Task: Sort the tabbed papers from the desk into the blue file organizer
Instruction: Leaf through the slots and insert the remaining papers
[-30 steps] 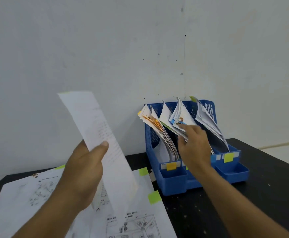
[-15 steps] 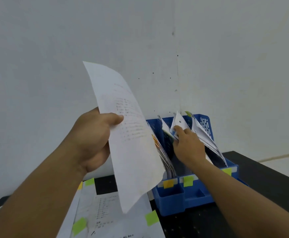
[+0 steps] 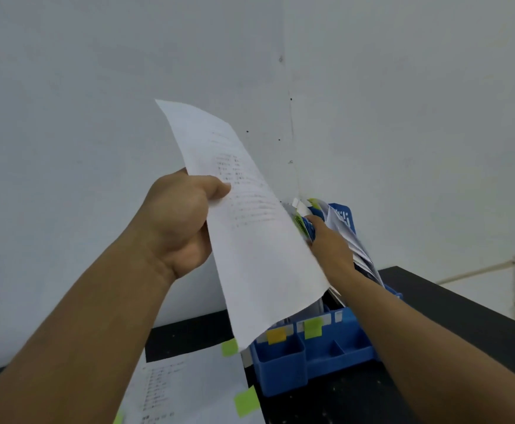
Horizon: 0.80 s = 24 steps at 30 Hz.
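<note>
Left hand [image 3: 179,218] is raised in front of the wall, thumb curled over the near face of a white sheet [image 3: 250,228] and fingers behind it, so it grips the paper by its left edge. That sheet hangs tilted, top corner up and to the left, lower end drooping toward the blue file organizer [image 3: 320,350]. Faint lines of print run across its upper half; they are too blurred to read.

Right hand [image 3: 329,246] reaches into the organizer among the filed papers [image 3: 357,249], its fingers against a sheet with a green tab. The held sheet covers much of that hand, so I cannot tell whether it pinches a paper or only parts them.

On the organizer's front rail sit an orange label [image 3: 276,335] and a green label [image 3: 313,327]. Its left slots are hidden behind the held sheet, and the right arm crosses its right side.

More tabbed papers [image 3: 189,390] lie flat on the black surface [image 3: 452,304] to the left of the organizer, green tabs showing at their right edges. They are cut off by the bottom of the frame and partly covered by the left arm.
</note>
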Available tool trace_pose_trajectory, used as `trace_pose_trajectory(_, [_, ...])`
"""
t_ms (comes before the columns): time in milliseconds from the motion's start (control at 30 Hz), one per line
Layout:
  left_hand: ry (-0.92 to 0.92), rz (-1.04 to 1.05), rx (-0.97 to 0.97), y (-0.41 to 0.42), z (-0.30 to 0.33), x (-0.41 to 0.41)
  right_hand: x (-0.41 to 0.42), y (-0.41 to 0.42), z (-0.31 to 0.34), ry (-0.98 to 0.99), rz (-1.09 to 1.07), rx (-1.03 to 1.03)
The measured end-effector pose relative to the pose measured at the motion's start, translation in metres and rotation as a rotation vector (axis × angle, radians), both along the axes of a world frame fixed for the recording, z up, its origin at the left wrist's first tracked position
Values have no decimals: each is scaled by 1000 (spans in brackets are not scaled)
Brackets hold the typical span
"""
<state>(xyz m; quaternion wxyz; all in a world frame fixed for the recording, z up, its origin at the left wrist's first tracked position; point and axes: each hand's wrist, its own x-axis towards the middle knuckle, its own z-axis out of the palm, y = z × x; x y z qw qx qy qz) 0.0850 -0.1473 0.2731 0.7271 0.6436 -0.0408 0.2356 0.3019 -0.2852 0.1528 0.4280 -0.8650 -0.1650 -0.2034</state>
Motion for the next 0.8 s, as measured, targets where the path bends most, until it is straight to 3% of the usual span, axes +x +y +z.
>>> trace_pose_trajectory(200, [98,204,232,0,-22,38,2,-10,-1,33,58,29])
trace_pose_trajectory(500, [110,234,313,0,-48,91,0,-7,-3,50,72,37])
trace_pose_trajectory(800, [129,462,417,-45,-87,151,5,-7,-1,57,80,130])
